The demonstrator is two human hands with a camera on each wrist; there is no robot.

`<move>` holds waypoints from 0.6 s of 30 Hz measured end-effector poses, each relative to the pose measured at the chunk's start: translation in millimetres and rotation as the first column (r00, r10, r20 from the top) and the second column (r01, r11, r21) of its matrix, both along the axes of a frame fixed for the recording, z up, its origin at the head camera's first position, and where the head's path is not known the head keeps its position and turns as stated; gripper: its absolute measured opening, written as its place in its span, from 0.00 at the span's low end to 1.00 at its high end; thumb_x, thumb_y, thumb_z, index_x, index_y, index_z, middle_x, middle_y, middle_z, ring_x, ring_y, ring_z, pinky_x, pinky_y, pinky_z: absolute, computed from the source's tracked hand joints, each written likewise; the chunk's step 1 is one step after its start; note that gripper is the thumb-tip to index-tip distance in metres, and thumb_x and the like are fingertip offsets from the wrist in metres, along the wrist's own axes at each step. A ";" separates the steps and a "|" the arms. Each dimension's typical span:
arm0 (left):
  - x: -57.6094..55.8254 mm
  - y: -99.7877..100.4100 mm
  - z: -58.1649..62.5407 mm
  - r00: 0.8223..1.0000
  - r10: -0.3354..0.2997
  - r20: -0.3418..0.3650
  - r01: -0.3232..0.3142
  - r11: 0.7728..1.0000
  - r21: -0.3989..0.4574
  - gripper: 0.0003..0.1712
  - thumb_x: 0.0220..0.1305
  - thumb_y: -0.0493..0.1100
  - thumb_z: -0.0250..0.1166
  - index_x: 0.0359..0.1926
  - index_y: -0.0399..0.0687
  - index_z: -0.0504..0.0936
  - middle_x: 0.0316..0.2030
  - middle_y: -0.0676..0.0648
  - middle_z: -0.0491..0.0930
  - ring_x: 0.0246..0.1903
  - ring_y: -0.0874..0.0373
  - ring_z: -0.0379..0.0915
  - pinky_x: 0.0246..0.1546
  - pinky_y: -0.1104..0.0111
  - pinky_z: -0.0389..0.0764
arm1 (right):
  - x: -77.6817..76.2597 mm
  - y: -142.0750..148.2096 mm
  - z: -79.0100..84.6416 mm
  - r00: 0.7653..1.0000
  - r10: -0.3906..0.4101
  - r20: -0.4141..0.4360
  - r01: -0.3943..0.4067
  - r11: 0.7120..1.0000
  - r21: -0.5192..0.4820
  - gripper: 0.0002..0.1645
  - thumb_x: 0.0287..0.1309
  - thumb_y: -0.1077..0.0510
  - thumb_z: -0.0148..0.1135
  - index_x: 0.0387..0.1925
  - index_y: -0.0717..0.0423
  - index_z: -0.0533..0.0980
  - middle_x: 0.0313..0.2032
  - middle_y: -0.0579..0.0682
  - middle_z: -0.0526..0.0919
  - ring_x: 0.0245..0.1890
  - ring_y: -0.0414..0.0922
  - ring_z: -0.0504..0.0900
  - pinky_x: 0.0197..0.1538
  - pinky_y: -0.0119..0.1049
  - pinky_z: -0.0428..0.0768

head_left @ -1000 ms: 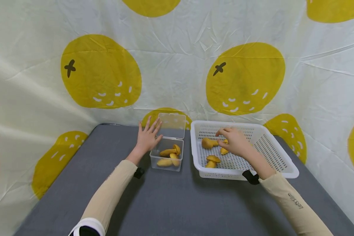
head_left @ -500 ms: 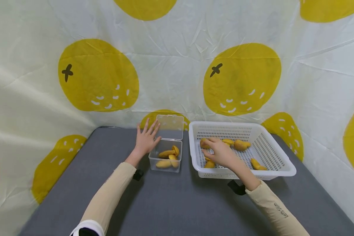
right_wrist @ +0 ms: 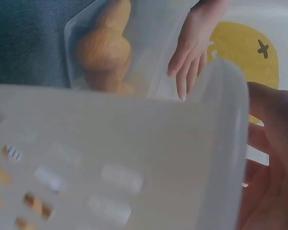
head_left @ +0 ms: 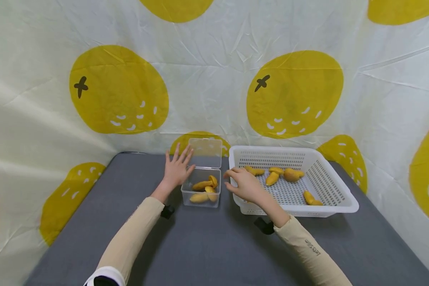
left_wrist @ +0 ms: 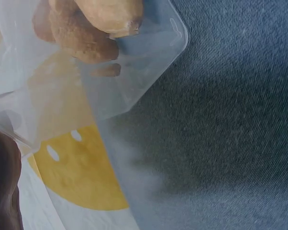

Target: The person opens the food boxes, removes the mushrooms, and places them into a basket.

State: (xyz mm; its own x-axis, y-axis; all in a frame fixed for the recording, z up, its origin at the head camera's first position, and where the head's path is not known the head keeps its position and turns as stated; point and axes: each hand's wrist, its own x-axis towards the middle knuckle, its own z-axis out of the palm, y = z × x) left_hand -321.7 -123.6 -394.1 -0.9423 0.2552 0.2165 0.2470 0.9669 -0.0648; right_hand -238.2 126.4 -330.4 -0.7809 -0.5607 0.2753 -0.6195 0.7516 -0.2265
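Fingers spread, my left hand rests at the left of a small clear plastic box, its thumb near the box's corner; part of that hand shows in the left wrist view. Yellow-brown mushrooms lie in the box, whose clear lid is flipped up behind. Over the left end of a white perforated basket is my right hand, thumb and fingers bent but apart, with nothing visible between them. Several mushrooms lie in the basket. The right wrist view shows the basket wall beside my right hand.
A dark grey table bears the box and basket side by side, with a narrow gap between them. Behind stands a white cloth backdrop printed with large yellow fruit.
My right hand has moved left across the basket to its left rim, uncovering the mushrooms at the back and right and covering the front-left one. The left hand has stayed by the box.
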 end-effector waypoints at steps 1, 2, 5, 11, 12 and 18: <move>1.0 -0.1 0.2 1.000 0.004 0.004 -0.004 1.000 0.004 0.37 0.65 0.61 0.42 0.69 0.61 0.38 0.70 0.55 0.37 0.69 0.50 0.17 0.62 0.40 0.32 | -1.2 -3.2 0.4 1.000 -0.003 -0.005 0.003 1.000 0.009 0.09 0.54 0.54 0.58 0.38 0.49 0.77 0.37 0.49 0.79 0.34 0.45 0.75 0.33 0.35 0.72; 1.7 -0.1 -0.1 1.000 0.006 0.001 -0.006 1.000 0.010 0.37 0.65 0.61 0.42 0.69 0.61 0.38 0.70 0.55 0.37 0.69 0.50 0.17 0.62 0.40 0.33 | -2.7 -6.5 0.6 1.000 -0.005 -0.017 0.005 1.000 0.020 0.09 0.54 0.54 0.58 0.38 0.49 0.77 0.38 0.49 0.79 0.34 0.45 0.75 0.32 0.34 0.71; 3.3 -0.4 -0.4 1.000 0.011 -0.004 -0.011 1.000 0.024 0.37 0.65 0.61 0.42 0.70 0.60 0.39 0.70 0.54 0.37 0.69 0.49 0.18 0.62 0.40 0.32 | -8.6 -16.5 -1.0 0.998 0.006 -0.065 -0.004 0.999 0.041 0.09 0.54 0.54 0.58 0.37 0.50 0.77 0.37 0.49 0.79 0.33 0.45 0.73 0.31 0.34 0.70; 7.8 -0.1 -0.3 1.000 0.016 0.002 -0.016 1.000 0.020 0.37 0.65 0.62 0.39 0.69 0.60 0.37 0.71 0.54 0.35 0.69 0.48 0.19 0.62 0.39 0.33 | -22.2 -38.0 -10.8 0.992 0.016 -0.122 -0.001 0.993 0.121 0.09 0.52 0.54 0.61 0.37 0.51 0.78 0.39 0.49 0.78 0.35 0.47 0.73 0.32 0.39 0.73; 8.0 0.0 -0.6 1.000 0.018 0.005 -0.018 1.000 0.020 0.37 0.65 0.62 0.39 0.69 0.60 0.37 0.71 0.54 0.35 0.69 0.48 0.19 0.61 0.39 0.34 | -23.7 -41.7 -12.8 0.992 0.017 -0.128 0.001 0.990 0.138 0.10 0.52 0.54 0.61 0.37 0.51 0.78 0.40 0.49 0.78 0.36 0.47 0.73 0.33 0.40 0.74; 6.8 0.3 -1.7 1.000 0.016 0.010 -0.016 0.999 0.037 0.37 0.65 0.60 0.42 0.70 0.58 0.40 0.71 0.54 0.36 0.69 0.48 0.20 0.61 0.39 0.35 | -30.1 -61.0 -22.6 0.984 0.033 -0.173 0.015 0.963 0.267 0.13 0.52 0.51 0.62 0.40 0.49 0.78 0.41 0.48 0.78 0.41 0.47 0.73 0.38 0.40 0.74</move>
State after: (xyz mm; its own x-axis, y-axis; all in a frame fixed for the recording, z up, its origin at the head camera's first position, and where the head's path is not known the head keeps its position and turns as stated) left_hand -314.9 -123.3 -395.8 -0.9482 0.2323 0.2165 0.2321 0.9723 -0.0269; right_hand -268.3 65.4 -353.0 -0.7289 -0.6389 0.2462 -0.6382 0.7641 0.0934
